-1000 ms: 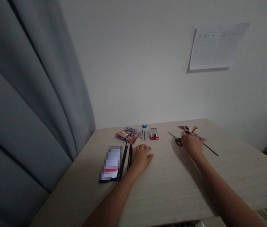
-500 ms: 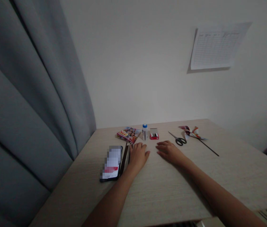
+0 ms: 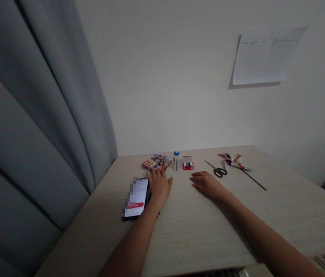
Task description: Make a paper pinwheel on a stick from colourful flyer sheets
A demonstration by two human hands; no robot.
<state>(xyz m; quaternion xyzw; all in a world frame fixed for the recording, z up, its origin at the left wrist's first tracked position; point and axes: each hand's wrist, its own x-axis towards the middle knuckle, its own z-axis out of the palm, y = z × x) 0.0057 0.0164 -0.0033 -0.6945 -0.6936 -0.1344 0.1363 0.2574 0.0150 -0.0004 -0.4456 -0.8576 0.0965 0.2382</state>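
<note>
My left hand (image 3: 159,187) lies palm down just right of the phone (image 3: 137,198), fingers stretched out toward the colourful printed paper stack (image 3: 157,162). Its fingertips reach the near edge of that stack; whether they touch it I cannot tell. Dark thin sticks beside the phone are mostly covered by this hand. On the tabletop my right hand (image 3: 208,184) rests with fingers extended and nothing in them. Nearest to it are black-handled scissors (image 3: 219,171), partly open. A blue-capped bottle (image 3: 176,161) and a small red open box (image 3: 188,165) stand beyond both hands.
At the right lies a paper pinwheel (image 3: 233,161) on a dark stick. Behind the wooden table (image 3: 266,215) is a wall with a printed sheet (image 3: 263,59) on it. A grey curtain (image 3: 50,115) hangs along the left edge.
My left hand has shifted left, over the dark sticks and closer to the phone and the paper stack. My right hand stays in place.
</note>
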